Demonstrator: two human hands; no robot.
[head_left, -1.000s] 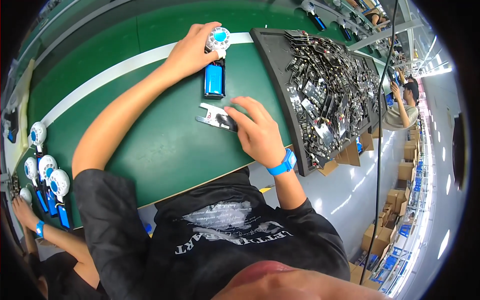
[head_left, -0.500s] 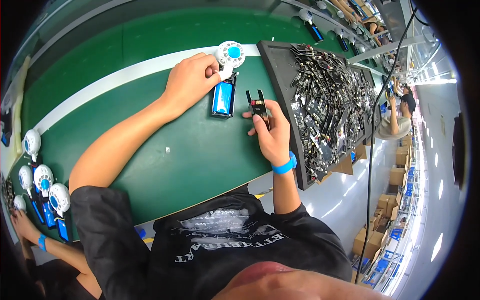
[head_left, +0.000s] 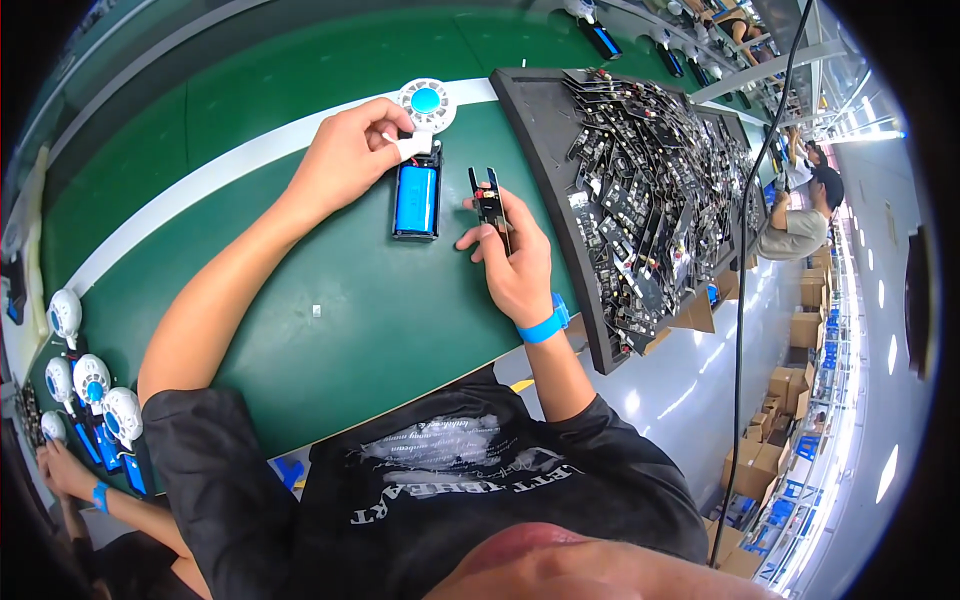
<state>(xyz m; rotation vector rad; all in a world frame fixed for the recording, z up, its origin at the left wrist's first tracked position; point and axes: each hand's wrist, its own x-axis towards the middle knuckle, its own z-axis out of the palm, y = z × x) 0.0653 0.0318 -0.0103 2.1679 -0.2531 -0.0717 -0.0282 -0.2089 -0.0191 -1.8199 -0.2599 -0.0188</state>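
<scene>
On the green counter (head_left: 300, 330), the left hand (head_left: 345, 155) has its fingers closed round the white neck of a small fan (head_left: 425, 105) with a blue battery body (head_left: 416, 198). Just right, the right hand (head_left: 515, 260) pinches a black circuit board (head_left: 490, 205) upright, beside the dark tray (head_left: 545, 130) of boards.

Green workbench (head_left: 300, 310) (perhaps factory) aisle (head_left: 850, 330)

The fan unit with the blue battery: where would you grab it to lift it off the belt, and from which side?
Grip the blue battery pack across its long straight sides, coming from above. It lies flat on the green belt, and its sides are parallel and bare. The round white fan head is probably a poorer hold, and the left hand already pinches the neck there. The right hand holds a small black board close on the right.
</scene>
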